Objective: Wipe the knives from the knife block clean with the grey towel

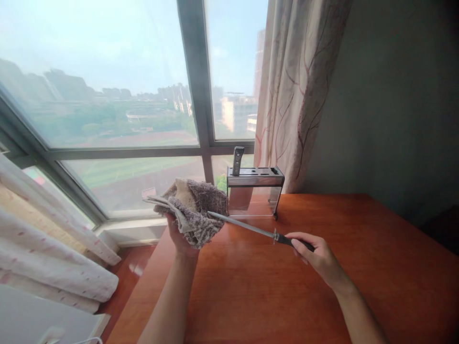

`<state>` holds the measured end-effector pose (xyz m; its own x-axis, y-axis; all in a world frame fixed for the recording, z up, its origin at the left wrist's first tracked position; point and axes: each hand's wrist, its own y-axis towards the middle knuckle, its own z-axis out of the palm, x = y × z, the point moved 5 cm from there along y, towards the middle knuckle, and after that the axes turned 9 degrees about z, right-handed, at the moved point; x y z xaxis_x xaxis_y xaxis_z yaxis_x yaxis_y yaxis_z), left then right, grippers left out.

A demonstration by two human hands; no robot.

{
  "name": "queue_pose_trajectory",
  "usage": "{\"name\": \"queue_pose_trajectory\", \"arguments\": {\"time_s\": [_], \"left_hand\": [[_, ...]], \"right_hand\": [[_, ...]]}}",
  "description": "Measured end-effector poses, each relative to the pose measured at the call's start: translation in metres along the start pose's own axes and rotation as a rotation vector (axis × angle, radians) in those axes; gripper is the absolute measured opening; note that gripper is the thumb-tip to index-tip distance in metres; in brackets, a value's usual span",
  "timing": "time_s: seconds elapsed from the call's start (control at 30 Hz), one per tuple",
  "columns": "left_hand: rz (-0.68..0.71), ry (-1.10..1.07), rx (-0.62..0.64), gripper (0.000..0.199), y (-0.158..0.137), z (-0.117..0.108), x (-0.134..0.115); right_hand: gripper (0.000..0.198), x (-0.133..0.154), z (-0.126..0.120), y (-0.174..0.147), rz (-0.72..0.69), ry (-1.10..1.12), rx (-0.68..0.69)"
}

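Observation:
A grey-brown cloth (206,205) lies folded over my left hand (181,239), which holds it up from below; the cloth hides most of the fingers. My right hand (315,253) is wrapped round the black handle of a honing steel (247,224). The steel's thin grey rod slants up to the left, and its tip is at the cloth's right side. Whether the tip touches the cloth I cannot tell. Just behind stands a clear-sided knife block (256,180) with a slotted top. One knife (237,161) is in it, its handle sticking up at the left end.
The reddish-brown wooden table (268,296) reaches under both arms and out to the right. Windows (107,119) rise beyond its far left edge. A patterned curtain (297,95) hangs behind the knife block, and another curtain (53,253) hangs at the left.

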<state>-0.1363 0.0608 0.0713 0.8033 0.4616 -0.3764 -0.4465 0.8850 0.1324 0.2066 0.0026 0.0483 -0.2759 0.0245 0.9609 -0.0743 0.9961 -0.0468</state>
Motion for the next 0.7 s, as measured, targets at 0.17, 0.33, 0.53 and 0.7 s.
{"name": "queue_pose_trajectory", "arguments": {"time_s": [0.17, 0.33, 0.53, 0.7], "left_hand": [[0.059, 0.0, 0.057, 0.05, 0.0, 0.006, -0.003], [0.017, -0.059, 0.037, 0.043, -0.003, 0.002, 0.006], [-0.087, -0.084, -0.056, 0.042, 0.001, -0.011, 0.011], [-0.093, -0.106, -0.03, 0.042, 0.002, -0.013, 0.012]], "right_hand": [[0.032, 0.014, -0.005, -0.01, -0.082, -0.184, 0.0], [0.035, 0.013, 0.028, -0.01, -0.101, -0.207, 0.114], [0.036, 0.019, 0.068, -0.01, -0.139, -0.185, 0.189], [0.038, 0.018, 0.089, -0.008, -0.145, -0.213, 0.19]]}}
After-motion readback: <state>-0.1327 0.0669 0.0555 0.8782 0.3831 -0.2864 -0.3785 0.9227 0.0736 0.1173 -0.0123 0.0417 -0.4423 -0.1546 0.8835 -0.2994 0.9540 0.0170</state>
